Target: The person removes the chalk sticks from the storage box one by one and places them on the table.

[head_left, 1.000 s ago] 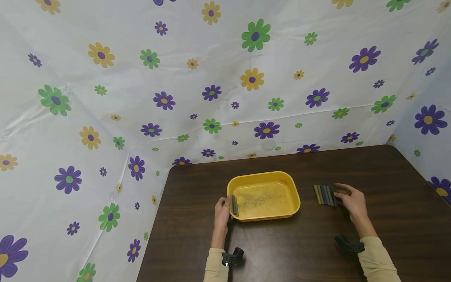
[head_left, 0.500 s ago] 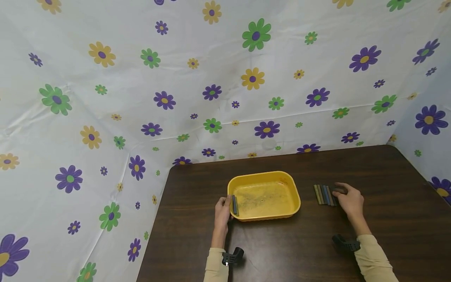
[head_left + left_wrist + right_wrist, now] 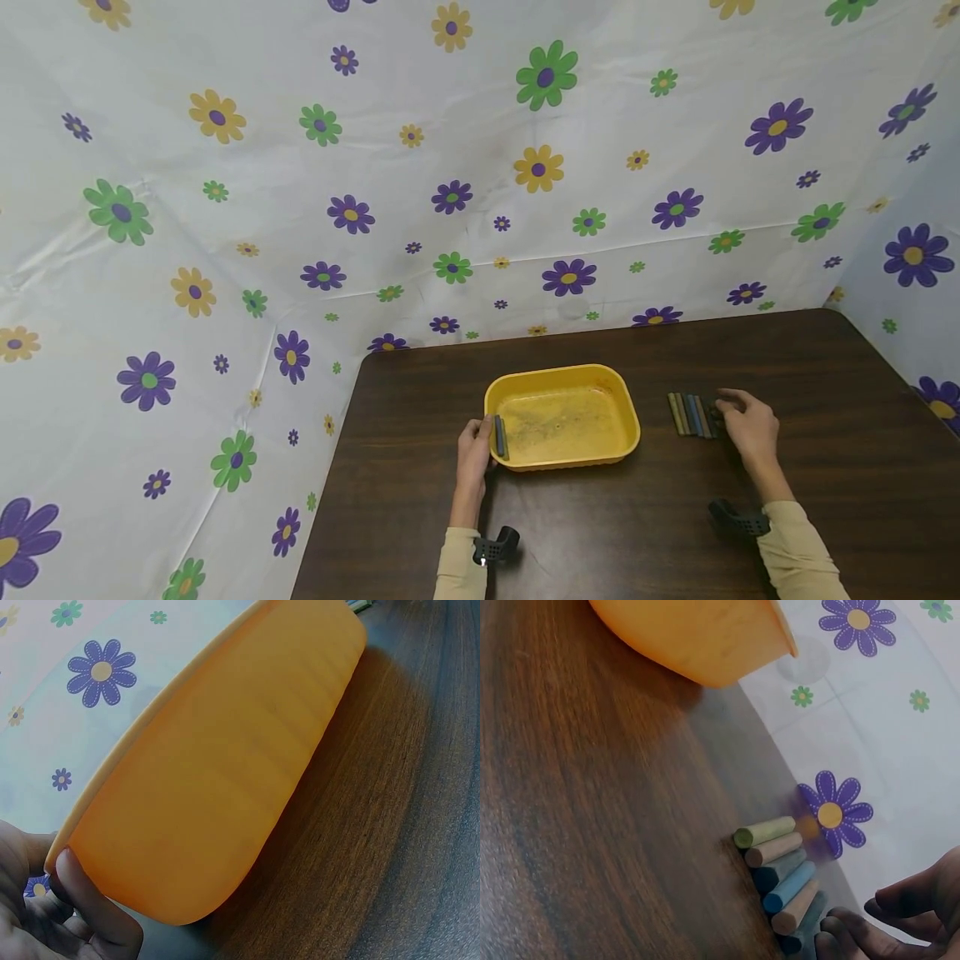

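Observation:
My left hand (image 3: 474,450) pinches the left rim of a yellow plastic tub (image 3: 562,460), thumb and fingers on either side of the wall in the left wrist view. Beside that hand, a dark blue chalk stick (image 3: 498,435) and a greenish chalk stick (image 3: 506,442) lie inside against the tub's left wall. To the right of the tub, several chalk sticks lie side by side in a row. My right hand (image 3: 752,429) is at the row's right end. In the right wrist view its loosely bent fingertips are by a dark chalk stick (image 3: 807,928), with the thumb held apart; whether they touch is unclear.
Both hands and the tub are over a dark wood-grain table (image 3: 600,533). Behind it and at both sides hangs a white flower-print sheet (image 3: 480,150). A green chalk stick (image 3: 769,829) forms the row's left end. Black wrist bands (image 3: 738,518) are on both arms.
My right hand has shifted slightly left along the row's end, then a little back to the right. My left hand and the tub have stayed in place.

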Action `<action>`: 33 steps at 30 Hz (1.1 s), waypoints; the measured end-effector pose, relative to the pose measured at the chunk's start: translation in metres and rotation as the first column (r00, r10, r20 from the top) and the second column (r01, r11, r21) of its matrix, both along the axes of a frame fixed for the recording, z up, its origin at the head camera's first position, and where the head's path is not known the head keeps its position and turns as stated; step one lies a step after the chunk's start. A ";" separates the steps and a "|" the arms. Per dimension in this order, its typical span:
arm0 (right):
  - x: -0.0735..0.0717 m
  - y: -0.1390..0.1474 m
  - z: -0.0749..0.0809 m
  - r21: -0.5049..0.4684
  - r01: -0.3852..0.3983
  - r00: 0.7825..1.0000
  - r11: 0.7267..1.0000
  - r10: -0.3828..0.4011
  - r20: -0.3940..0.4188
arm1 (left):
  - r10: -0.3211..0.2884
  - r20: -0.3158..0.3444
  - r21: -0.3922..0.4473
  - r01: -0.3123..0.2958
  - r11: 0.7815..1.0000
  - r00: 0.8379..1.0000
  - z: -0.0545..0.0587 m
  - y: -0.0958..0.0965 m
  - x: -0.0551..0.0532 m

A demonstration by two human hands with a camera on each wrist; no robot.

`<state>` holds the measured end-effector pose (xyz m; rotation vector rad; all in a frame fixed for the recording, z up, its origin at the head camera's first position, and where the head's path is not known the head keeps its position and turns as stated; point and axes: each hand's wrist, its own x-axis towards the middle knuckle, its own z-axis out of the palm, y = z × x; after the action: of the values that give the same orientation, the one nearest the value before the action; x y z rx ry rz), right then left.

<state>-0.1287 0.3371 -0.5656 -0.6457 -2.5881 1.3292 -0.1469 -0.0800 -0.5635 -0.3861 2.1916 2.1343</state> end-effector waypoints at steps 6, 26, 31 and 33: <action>-0.001 -0.004 0.006 0.003 0.023 1.000 1.000 -0.023 0.004 | 0.004 0.003 -0.002 -0.004 1.000 1.000 -0.001 0.000 -0.001; 0.003 -0.038 0.050 -0.046 -0.048 0.995 0.998 0.044 -0.085 | 0.013 0.006 -0.004 -0.013 1.000 1.000 0.000 0.001 0.000; 0.004 -0.046 0.058 -0.056 -0.079 0.992 0.995 0.074 -0.099 | 0.011 0.003 -0.005 -0.011 1.000 1.000 -0.002 0.000 -0.001; 0.004 -0.050 0.061 -0.065 -0.089 0.992 0.994 0.082 -0.099 | 0.011 0.001 -0.006 -0.011 1.000 1.000 -0.002 0.000 -0.001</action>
<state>-0.1247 0.2874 -0.5050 -0.4729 -2.5286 1.4445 -0.1481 -0.0801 -0.5659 -0.4015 2.2007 2.1332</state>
